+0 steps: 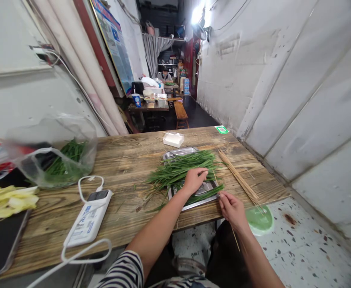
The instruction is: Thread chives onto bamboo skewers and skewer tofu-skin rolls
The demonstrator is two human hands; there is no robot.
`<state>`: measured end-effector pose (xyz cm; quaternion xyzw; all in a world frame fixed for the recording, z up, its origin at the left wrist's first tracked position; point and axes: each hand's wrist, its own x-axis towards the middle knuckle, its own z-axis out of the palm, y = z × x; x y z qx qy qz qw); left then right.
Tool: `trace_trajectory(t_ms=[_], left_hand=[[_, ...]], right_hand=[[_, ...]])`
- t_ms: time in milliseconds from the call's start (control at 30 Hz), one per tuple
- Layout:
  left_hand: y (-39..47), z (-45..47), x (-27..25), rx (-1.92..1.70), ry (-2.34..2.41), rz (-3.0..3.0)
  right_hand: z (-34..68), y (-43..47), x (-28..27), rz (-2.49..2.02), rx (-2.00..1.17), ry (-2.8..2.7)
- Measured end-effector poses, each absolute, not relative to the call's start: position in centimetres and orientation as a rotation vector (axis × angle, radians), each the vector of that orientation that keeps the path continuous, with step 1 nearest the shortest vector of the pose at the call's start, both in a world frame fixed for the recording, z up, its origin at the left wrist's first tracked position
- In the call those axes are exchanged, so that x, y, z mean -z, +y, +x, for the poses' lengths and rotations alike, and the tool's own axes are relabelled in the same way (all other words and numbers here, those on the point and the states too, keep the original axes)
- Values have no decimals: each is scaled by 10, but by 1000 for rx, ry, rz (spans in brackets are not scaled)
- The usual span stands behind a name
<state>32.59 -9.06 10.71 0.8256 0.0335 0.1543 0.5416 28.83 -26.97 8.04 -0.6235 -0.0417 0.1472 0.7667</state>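
A metal tray (188, 207) on the wooden table bears a pile of long green chives (181, 166). My left hand (195, 180) is over the pile, thumb and fingers pinched together; what they hold, if anything, is too small to make out. Between finger and thumb my right hand (232, 206) grips a thin bamboo skewer (235, 237), its lower end sticking out below the hand. A small bunch of chives (207, 195) lies across the tray's near side, its end by my right fingertips. To the right lies a bundle of bamboo skewers (240, 176).
Behind the tray sits a small white packet (173, 139). On the left are a plastic bag of greens (66, 162), a white power bank (88, 218) with a cable, yellow leaves (4, 202) and a phone (4, 244). A person (165, 76) sits far back.
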Motion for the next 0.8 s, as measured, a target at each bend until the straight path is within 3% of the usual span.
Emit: trace_trajectory(t_ms=[800], left_hand=[[-91,331,-98,-465,118,1777]], right_hand=[[289,-270,-83,-1393,-338,-113]])
